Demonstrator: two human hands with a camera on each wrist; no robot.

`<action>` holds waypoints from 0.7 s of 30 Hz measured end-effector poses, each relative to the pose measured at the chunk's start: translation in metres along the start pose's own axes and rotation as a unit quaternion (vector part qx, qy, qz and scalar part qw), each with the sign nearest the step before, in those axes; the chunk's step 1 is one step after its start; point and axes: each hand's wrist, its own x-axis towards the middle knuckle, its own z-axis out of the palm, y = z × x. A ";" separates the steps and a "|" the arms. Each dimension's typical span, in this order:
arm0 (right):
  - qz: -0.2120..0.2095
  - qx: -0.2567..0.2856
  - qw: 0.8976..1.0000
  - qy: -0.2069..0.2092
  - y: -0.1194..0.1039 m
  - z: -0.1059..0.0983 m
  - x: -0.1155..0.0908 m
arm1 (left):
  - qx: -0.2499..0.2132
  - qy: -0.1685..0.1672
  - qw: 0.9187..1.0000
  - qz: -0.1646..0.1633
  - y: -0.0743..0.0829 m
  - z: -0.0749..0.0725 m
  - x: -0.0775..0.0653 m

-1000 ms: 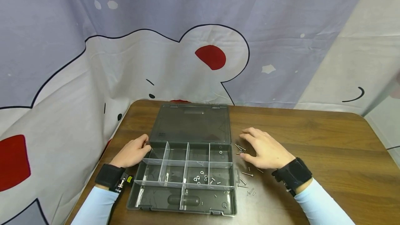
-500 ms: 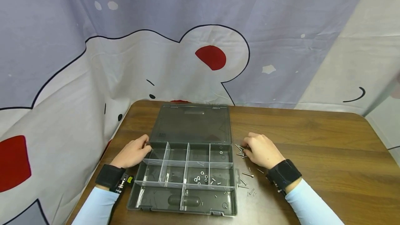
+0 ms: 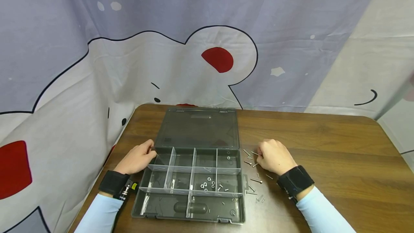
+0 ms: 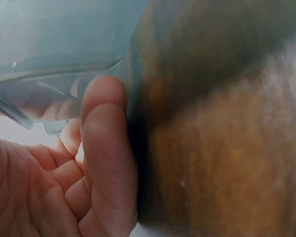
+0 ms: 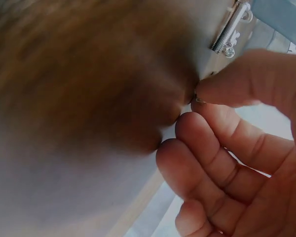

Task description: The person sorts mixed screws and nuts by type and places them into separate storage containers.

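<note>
A grey translucent compartment box (image 3: 215, 218) lies with its lid (image 3: 197, 128) swung back on the table. At the box's left rear corner, my left hand (image 3: 137, 158) grips the side wall with curled fingers; the left wrist view shows a finger (image 4: 108, 148) against the wall. To the right of the box, my right hand (image 3: 275, 156) is low over a scatter of metal screws. Its thumb (image 5: 237, 81) and index finger pinch a small metal screw (image 5: 200, 99), mostly hidden by the fingertips. Another screw (image 3: 257, 180) lies nearer the front.
Several nuts (image 3: 209, 179) and short screws (image 3: 220, 187) lie in the box's middle and front compartments. Two small washers (image 3: 228, 158) sit in the rear right compartment. The wooden table (image 3: 343, 154) extends to the right, and a patterned curtain (image 3: 291, 46) hangs behind it.
My right hand has gone from spread fingers to a pinch at the screws, then drawn slightly right. The screws near its fingertips have shifted apart. My left hand has stayed put.
</note>
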 end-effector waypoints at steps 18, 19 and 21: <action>-0.033 0.101 0.988 0.114 -0.040 -0.021 0.015 | -0.004 0.000 1.000 0.002 0.003 -0.002 -0.001; -0.042 0.106 0.987 0.115 -0.046 -0.023 0.017 | -0.004 0.000 1.000 0.003 0.004 -0.003 -0.002; -0.057 0.118 0.985 0.109 -0.056 -0.026 0.020 | -0.004 0.000 1.000 0.002 0.004 -0.003 -0.002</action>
